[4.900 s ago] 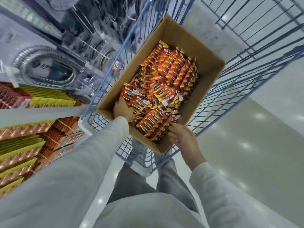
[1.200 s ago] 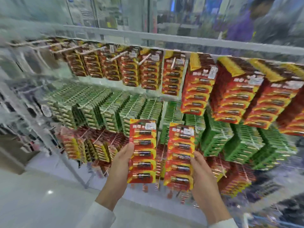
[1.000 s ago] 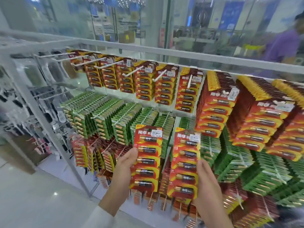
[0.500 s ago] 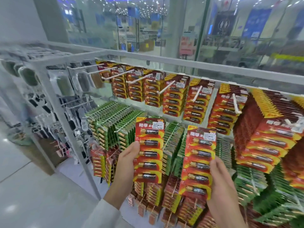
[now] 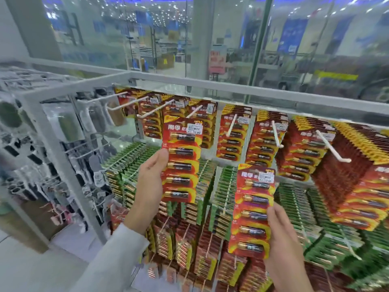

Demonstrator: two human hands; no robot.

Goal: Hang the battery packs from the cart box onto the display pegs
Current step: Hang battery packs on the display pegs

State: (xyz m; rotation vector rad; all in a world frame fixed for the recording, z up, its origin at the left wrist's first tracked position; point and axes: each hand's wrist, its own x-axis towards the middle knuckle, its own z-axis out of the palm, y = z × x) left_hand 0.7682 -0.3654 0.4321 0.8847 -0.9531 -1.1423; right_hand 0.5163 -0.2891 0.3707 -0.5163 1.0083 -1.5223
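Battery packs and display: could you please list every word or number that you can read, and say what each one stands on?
"南孚": top of the left pack, held by the left hand.
"12.00": price sticker on that pack.
"南孚": top of the right pack, held by the right hand; the sticker there is too blurred to read.
"南孚": hanging packs in the top row.
Red sign behind the glass: too blurred to read.

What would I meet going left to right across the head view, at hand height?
Grey rack upright → left hand → first battery pack, gripped by it → second battery pack → right hand gripping it → thick red stack of hung packs.
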